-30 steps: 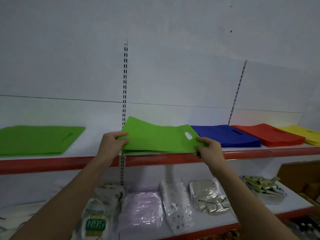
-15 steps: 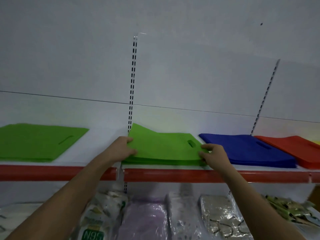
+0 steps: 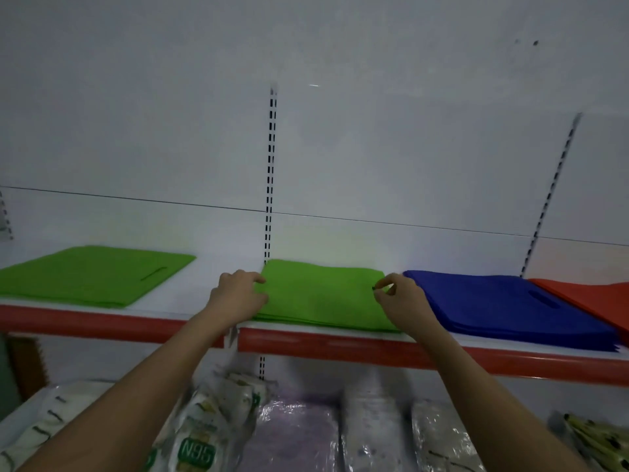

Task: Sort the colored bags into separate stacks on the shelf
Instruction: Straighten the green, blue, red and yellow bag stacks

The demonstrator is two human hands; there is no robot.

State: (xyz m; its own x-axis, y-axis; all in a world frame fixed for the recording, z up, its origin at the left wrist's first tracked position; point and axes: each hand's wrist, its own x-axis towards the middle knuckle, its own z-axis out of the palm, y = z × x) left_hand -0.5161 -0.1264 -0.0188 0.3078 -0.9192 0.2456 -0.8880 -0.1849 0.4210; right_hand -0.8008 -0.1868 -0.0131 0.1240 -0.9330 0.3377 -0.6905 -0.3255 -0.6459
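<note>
"N95" reads on a white-green packet [image 3: 199, 454], lower shelf. White wall, red-edged white shelf [image 3: 340, 349]. Flat green fabric bag stack [image 3: 323, 294] mid-shelf: left hand [image 3: 238, 294] fingers resting on its edge, right hand [image 3: 398, 301] loosely curled beside, grip unclear.

N95 mask packs [image 3: 199, 447] (plastic-wrapped) on lower shelf [image 3: 20, 417]

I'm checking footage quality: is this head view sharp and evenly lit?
Head view: dim overall, with a bright patch on the wall behind the middle green stack; lower-shelf packets look soft and blurred; wide-angle bending tilts the shelf edge.
</note>
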